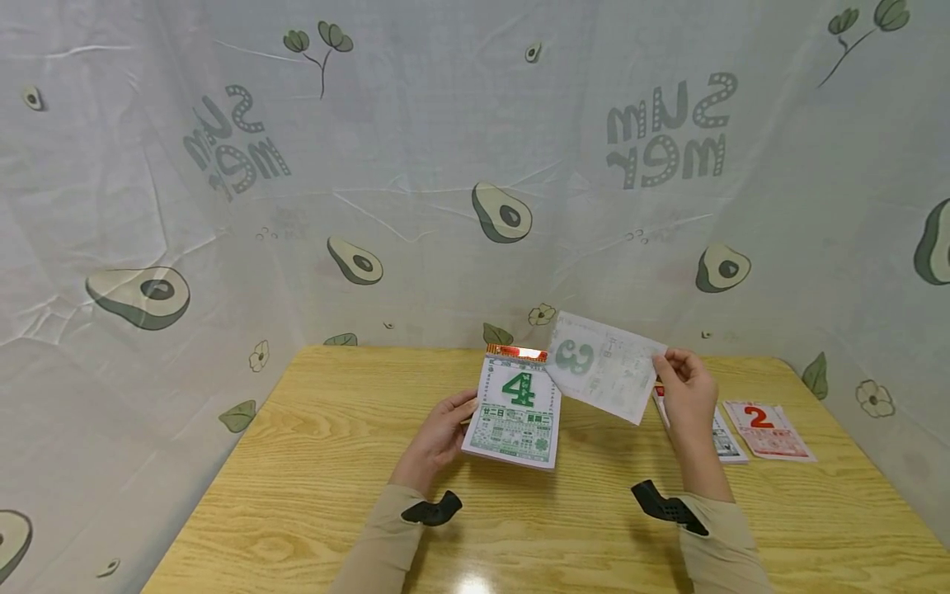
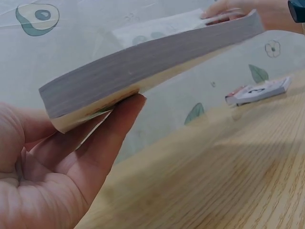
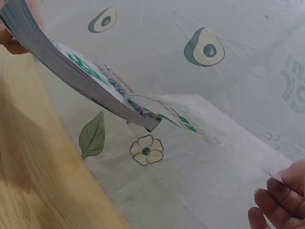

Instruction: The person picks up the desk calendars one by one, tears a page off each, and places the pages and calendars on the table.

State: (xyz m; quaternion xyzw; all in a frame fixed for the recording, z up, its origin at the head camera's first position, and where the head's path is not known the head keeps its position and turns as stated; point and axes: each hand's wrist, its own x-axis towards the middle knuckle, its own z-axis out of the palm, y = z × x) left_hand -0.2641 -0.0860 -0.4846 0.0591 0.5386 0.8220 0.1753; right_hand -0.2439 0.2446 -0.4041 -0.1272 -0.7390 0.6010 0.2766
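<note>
My left hand (image 1: 439, 433) grips a thick tear-off calendar (image 1: 512, 421) by its left edge, tilted up above the table. A large green 4 is on its top sheet, under a red and gold head strip. In the left wrist view, fingers (image 2: 121, 119) support the pad's underside. My right hand (image 1: 686, 392) pinches the right end of a thin calendar page (image 1: 604, 367), raised to the right of the pad. Its back faces me, with a green 3 showing through reversed. The page's left end overlaps the pad's upper right edge in the head view.
On the wooden table (image 1: 297, 462), a loose page with a red 2 (image 1: 768, 429) lies at the right. Beside it, another calendar pad (image 1: 727, 441) is partly hidden behind my right forearm. A pale curtain (image 1: 430, 148) with avocado prints hangs behind the table.
</note>
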